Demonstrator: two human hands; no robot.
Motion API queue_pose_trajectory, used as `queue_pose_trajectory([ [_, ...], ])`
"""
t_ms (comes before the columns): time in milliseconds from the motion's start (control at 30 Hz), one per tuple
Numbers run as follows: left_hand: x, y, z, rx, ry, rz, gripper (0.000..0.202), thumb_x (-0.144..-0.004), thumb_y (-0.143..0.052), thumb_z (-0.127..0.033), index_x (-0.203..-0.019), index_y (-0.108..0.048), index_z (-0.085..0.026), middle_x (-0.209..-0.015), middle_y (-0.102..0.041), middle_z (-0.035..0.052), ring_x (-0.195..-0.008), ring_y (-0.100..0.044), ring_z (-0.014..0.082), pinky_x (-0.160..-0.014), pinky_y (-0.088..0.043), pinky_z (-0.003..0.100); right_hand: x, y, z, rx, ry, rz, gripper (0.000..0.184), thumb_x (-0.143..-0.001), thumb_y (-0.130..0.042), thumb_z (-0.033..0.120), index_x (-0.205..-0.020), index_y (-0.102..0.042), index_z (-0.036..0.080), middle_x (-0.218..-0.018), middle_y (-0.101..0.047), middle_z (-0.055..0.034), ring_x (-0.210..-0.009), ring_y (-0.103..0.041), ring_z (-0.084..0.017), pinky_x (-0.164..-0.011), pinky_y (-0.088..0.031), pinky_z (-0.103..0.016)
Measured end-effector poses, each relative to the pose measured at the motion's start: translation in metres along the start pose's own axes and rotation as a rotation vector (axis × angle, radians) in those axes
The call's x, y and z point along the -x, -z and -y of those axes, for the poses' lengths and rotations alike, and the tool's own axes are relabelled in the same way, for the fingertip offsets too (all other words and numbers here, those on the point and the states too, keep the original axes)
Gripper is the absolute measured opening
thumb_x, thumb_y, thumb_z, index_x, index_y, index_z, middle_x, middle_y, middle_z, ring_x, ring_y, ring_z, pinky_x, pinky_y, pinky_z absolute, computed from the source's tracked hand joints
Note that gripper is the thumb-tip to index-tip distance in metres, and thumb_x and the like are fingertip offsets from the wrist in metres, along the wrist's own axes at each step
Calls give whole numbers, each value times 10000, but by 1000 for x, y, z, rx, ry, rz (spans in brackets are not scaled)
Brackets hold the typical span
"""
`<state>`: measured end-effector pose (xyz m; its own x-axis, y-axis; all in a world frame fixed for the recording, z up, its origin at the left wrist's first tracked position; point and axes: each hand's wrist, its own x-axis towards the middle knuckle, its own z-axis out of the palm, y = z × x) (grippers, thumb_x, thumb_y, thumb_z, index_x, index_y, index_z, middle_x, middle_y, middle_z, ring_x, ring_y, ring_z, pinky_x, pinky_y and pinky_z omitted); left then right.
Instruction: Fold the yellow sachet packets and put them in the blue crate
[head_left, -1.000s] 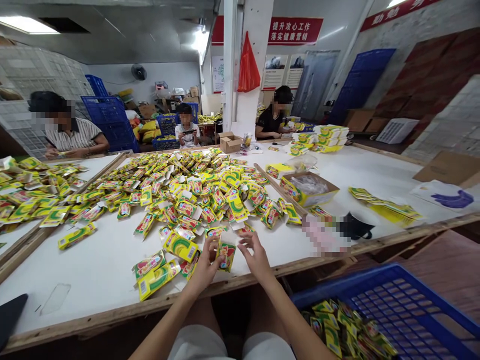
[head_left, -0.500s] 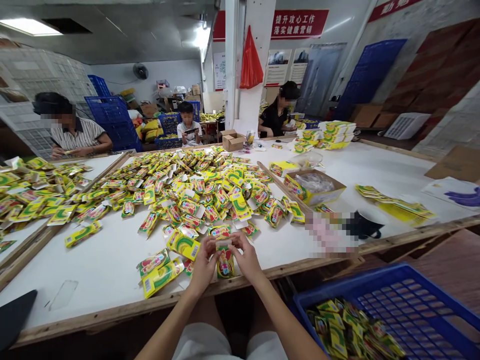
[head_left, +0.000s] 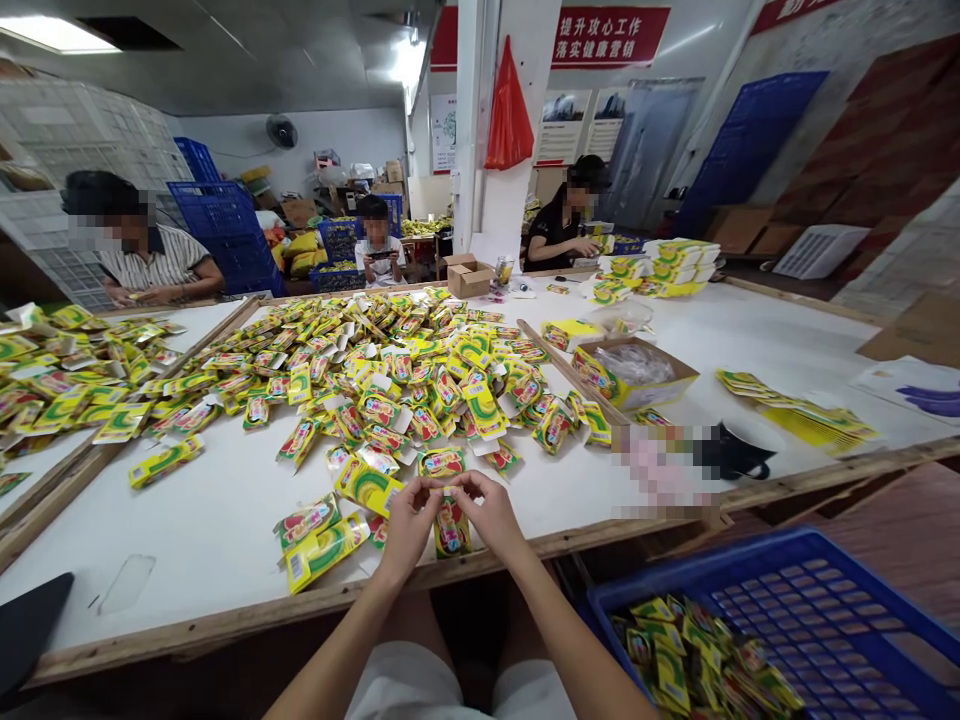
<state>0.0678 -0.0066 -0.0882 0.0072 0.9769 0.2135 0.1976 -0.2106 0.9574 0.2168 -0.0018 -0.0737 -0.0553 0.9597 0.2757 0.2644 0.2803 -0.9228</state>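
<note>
Near the table's front edge, a small yellow, green and red printed box [head_left: 451,530] stands between my hands with its printed face toward me. My left hand [head_left: 410,518] pinches its upper end from the left. From the right, my right hand [head_left: 486,512] closes on the same end, and the fingertips of both hands nearly meet over the top flap, which they mostly hide. Just beyond them lies another such box [head_left: 441,462]. A few more boxes [head_left: 326,552] rest left of my left hand.
A large heap of boxes [head_left: 390,370] spreads over the white table. Wooden strips [head_left: 574,370] divide it. On the right are an open carton of clear plastic [head_left: 634,370], flat card sheets [head_left: 795,405] and a black mug [head_left: 739,452]. Below right, a blue crate [head_left: 750,570] holds boxes. Several people sit beyond.
My fingers have moved together over the box's top, covering the pale flap seen before. The box stays in place; the view has shifted slightly.
</note>
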Motion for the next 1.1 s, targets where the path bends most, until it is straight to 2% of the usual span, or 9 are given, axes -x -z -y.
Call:
queue_pose_trajectory([
  [267,14,10,6,-6,-111,61,201,-846,-597,-364,-932,-706,-218,-939,-686,69,-923,-627,226,-839,-497,352,14,-1,-12,-138,-26,77,166,-814,-601,332,-851,-663,183,-791,-688,-27,-725,-636,-173,-703,-518,-291],
  [433,19,14,8,-163,-210,105,210,-898,-519,-280,-1053,-650,-228,-1075,-666,78,-1037,-608,226,-911,-484,387,19,3,-1,-51,32,14,163,-822,-562,317,-829,-663,190,-805,-695,-38,-766,-647,-192,-720,-515,-299],
  [533,14,40,2,-419,-301,149,360,-910,-420,-169,-1241,-540,-248,-1250,-599,85,-1188,-531,223,-1015,-416,422,34,52,14,162,62,-150,211,-849,-508,348,-844,-656,198,-841,-696,-60,-801,-642,-207,-739,-504,-308],
  [667,-6,94,-3,-891,-360,271,630,-757,-564,-105,-1350,-437,-274,-1372,-513,74,-1352,-344,311,-1134,-93,596,69,159,18,601,-17,-286,296,-799,-517,470,-779,-666,215,-826,-699,-80,-777,-634,-253,-736,-492,-365],
  [767,-22,117,-4,-1056,-304,348,646,-715,-607,-103,-1326,-461,-252,-1286,-575,97,-1256,-462,322,-1113,-22,635,90,202,13,756,-86,-349,354,-759,-523,545,-735,-668,223,-795,-700,-88,-750,-640,-275,-717,-498,-393],
  [867,-29,111,-16,-1045,-295,316,565,-739,-641,-213,-1285,-495,-221,-1189,-623,106,-1128,-553,304,-1100,-164,595,96,178,15,653,-99,-335,323,-815,-502,503,-798,-664,225,-818,-708,-75,-742,-656,-240,-688,-519,-338],
  [967,-22,84,-41,-925,-308,315,553,-763,-638,-357,-1278,-507,-204,-1184,-615,128,-1083,-568,301,-968,-405,463,86,109,27,539,55,-248,239,-874,-486,388,-907,-652,219,-962,-702,-83,-905,-649,-234,-808,-510,-343],
  [1033,-12,62,-57,-829,-323,424,471,-767,-631,-366,-1210,-567,-216,-1133,-633,115,-1022,-597,285,-880,-463,394,74,64,36,513,199,-119,240,-865,-520,280,-1076,-620,225,-1150,-655,-88,-1091,-587,-247,-953,-441,-401],
  [1100,-4,44,-66,-723,-315,519,374,-758,-638,-328,-1117,-614,-227,-1053,-661,92,-973,-619,272,-849,-473,369,62,31,40,502,293,18,388,-831,-526,154,-1208,-558,242,-1247,-611,-79,-1175,-536,-250,-1034,-357,-460],
])
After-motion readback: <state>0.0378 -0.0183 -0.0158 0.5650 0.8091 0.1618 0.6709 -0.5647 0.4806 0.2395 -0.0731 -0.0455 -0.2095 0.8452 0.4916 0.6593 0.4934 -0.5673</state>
